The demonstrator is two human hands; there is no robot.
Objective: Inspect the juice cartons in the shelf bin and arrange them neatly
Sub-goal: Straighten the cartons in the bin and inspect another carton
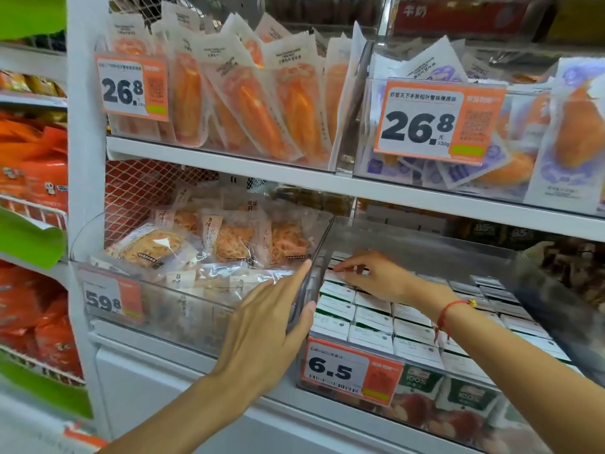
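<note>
Juice cartons (pixel 373 317) stand upright in tight rows inside the clear shelf bin (pixel 425 247), white tops up, on the lower shelf behind the 6.5 price tag (pixel 352 370).

Your left hand (pixel 268 326) lies against the bin's left wall, fingers straight and spread, thumb hooked over the front corner; its grip closes on nothing. Likely purpose: bracing the bin so it doesn't slide while you work.

Your right hand (pixel 373 275) reaches into the back left corner, fingertips down on the carton tops. Whether that grip pinches a carton or only presses, you cannot tell from here.

The back row looks slightly uneven, probably why you're there. Front rows already sit square.

Neighbouring bin of snack packets (pixel 203 244) touches the left wall.
</note>
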